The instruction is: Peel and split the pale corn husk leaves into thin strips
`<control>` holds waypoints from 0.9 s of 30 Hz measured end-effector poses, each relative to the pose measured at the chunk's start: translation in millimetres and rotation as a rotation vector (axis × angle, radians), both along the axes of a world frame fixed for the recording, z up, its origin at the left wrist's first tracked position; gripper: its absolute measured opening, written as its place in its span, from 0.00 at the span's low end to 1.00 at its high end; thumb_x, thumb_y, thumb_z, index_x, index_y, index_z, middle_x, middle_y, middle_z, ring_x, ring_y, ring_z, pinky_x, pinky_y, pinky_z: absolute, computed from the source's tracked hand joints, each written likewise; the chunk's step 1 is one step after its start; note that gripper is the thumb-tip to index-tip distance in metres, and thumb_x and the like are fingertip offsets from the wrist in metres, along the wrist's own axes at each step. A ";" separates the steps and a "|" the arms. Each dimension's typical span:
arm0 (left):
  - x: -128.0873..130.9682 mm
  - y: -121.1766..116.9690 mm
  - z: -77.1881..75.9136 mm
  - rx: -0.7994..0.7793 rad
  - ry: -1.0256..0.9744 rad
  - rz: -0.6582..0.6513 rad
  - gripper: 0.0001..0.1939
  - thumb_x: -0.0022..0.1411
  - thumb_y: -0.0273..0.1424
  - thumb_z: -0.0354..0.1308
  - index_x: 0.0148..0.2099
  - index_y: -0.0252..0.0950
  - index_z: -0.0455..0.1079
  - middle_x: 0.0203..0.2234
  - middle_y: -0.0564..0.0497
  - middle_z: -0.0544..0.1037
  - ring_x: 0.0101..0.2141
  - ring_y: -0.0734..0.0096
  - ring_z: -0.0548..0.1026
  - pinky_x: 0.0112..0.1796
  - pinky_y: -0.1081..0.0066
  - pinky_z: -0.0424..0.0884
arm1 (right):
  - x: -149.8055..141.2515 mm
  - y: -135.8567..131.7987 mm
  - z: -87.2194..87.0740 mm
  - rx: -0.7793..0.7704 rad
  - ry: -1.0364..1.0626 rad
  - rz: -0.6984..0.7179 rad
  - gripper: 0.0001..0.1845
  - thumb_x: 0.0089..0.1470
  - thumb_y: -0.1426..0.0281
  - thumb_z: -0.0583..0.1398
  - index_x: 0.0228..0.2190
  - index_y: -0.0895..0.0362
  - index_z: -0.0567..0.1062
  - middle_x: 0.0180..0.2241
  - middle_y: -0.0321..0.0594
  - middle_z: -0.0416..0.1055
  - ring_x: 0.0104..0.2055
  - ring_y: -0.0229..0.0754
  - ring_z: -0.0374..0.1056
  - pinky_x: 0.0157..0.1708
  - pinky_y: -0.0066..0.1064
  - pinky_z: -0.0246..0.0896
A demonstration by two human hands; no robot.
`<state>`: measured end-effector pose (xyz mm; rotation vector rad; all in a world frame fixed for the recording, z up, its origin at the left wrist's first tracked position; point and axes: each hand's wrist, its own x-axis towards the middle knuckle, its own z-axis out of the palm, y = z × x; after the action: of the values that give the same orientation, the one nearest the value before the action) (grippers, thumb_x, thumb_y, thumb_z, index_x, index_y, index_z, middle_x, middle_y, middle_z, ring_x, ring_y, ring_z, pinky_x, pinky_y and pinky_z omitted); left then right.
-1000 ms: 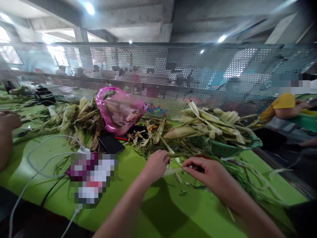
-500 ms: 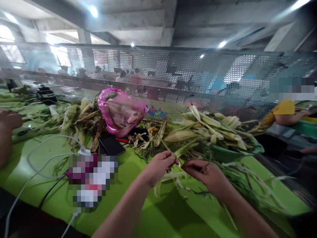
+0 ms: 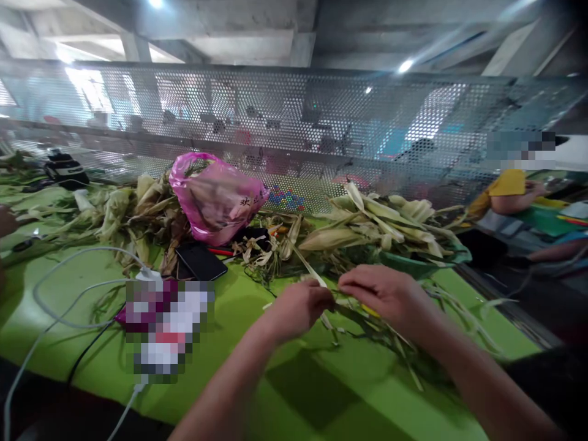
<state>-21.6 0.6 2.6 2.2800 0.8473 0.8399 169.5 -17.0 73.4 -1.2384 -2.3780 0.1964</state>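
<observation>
Reaching in over the green table [image 3: 239, 355], the left hand [image 3: 298, 306] and right hand [image 3: 388, 291] face each other with their fingertips close together. A pale husk strip [image 3: 310, 266] runs down to the left hand's fingertips, just beside them and to the left of the right hand's tips; whether it is gripped or only lies behind the fingers cannot be told. The left fingers are curled in, their tips drawn near one another, while the right thumb and forefinger come almost together. What either hand has hold of is too small and hidden to tell.

Both forearms rise from the near edge and slant inward, the left leaning right, the right leaning left, with backs of the hands mostly upward. The strip's long axis slants across the table, its far end pointing away and to the left, toward the dry husk scraps [image 3: 263, 250].

Thin green strands [image 3: 390, 331] lie beneath the right hand. Beyond it, a heap of corn husks [image 3: 390, 223] fills a green basin [image 3: 404, 264]; a pink plastic bag [image 3: 218, 202] stands farther left, behind a black phone [image 3: 202, 262].
</observation>
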 end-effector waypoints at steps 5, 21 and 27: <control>-2.5 -5.6 12.7 -0.531 -0.437 -0.204 0.14 0.64 0.37 0.51 0.39 0.34 0.73 0.25 0.54 0.67 0.26 0.77 0.61 0.30 0.75 0.58 | 13.9 16.8 -19.5 -0.426 0.543 -0.126 0.18 0.49 0.54 0.63 0.30 0.56 0.78 0.28 0.40 0.76 0.30 0.44 0.71 0.32 0.34 0.66; 10.0 7.2 -3.4 -0.381 -0.355 0.341 0.12 0.61 0.29 0.48 0.25 0.36 0.57 0.21 0.57 0.61 0.26 0.75 0.59 0.29 0.74 0.53 | -29.6 -23.1 -64.1 0.279 0.136 -0.124 0.11 0.62 0.68 0.54 0.38 0.56 0.76 0.33 0.43 0.77 0.34 0.42 0.72 0.37 0.32 0.63; 10.3 6.4 -7.6 -0.156 -0.109 0.395 0.13 0.64 0.29 0.45 0.26 0.36 0.58 0.24 0.54 0.65 0.29 0.73 0.62 0.31 0.73 0.56 | -38.2 -24.3 -60.2 0.404 -0.087 -0.074 0.16 0.63 0.70 0.50 0.31 0.56 0.76 0.24 0.42 0.74 0.28 0.41 0.69 0.32 0.29 0.58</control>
<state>-11.4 7.1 -5.0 1.9413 1.2888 1.0172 131.3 -41.3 13.2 -1.1521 -2.2864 -0.3518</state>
